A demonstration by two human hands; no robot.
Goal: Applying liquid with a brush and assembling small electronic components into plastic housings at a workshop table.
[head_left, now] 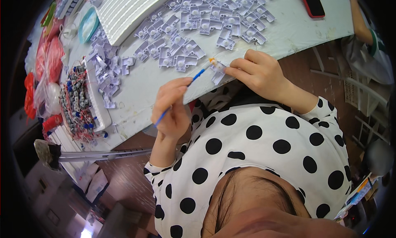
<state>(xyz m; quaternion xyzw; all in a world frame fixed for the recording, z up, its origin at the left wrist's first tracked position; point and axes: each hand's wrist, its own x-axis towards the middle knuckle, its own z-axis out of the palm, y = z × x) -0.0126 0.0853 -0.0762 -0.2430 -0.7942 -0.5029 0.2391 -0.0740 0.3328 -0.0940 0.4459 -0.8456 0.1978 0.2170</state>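
My left hand [170, 108] is closed around a slim blue stick [197, 75], slanting up and right across the table edge. Just beyond the stick's upper end is a small orange bit [212, 60]; whether it belongs to the stick or to the part beside it I cannot tell. Between the fingertips of my right hand [258, 73] is a pale lilac plastic housing [218, 75], held at the table's near edge. Many matching housings [214, 15] with round white centres lie spread over the table beyond my hands.
At the left, more housings [106, 69] are heaped beside a white tray [101, 110] and a pile of small wired motors [76, 102]. A ribbed white panel [128, 11], a turquoise-rimmed bowl [88, 25] and pink bags [53, 58] stand farther back. A red-edged black phone-like object [312, 5] lies far right, near another person's arm [362, 28].
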